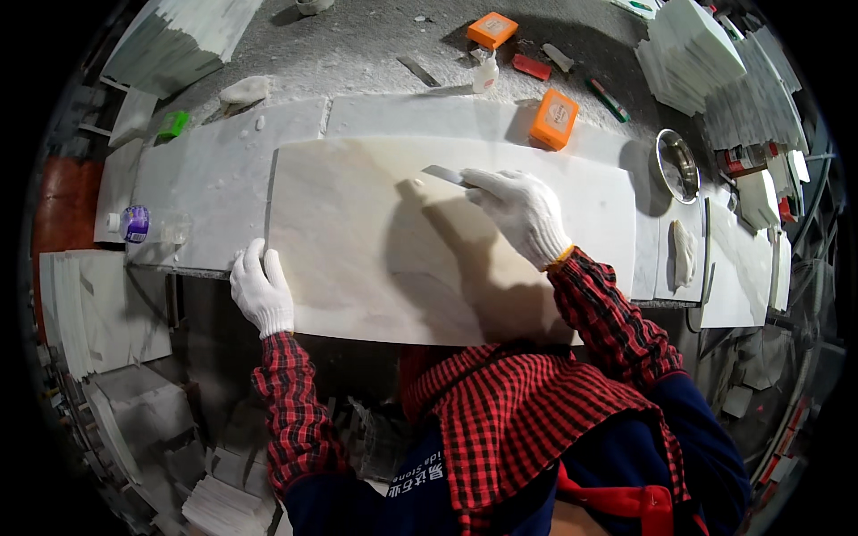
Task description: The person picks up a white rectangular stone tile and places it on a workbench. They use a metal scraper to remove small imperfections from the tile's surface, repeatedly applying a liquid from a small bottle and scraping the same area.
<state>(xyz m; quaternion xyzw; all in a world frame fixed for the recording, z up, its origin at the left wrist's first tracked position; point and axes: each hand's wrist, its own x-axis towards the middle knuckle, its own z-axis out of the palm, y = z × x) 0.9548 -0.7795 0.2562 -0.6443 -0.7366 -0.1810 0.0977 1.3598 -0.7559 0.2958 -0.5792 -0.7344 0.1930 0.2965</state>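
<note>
A large pale marble slab (349,232) with beige veining lies before me on the bench. My right hand (518,213), in a white knitted glove, is closed around a flat metal scraper blade (444,175). The blade's tip reaches over the slab, beside a small whitish dab (417,182). Whether the blade touches the stone, I cannot tell. At the slab's near left edge rests my left hand (262,290), also gloved, its visible fingers stretched forward and slightly apart. Its palm side is hidden.
Beyond the slab stand orange boxes (554,119), a small white bottle (485,71) and a red block (532,67). On the right are a metal bowl (677,166) and a spare glove (684,255). A plastic bottle (156,225) lies left. Stacked stone tiles (693,58) flank the bench.
</note>
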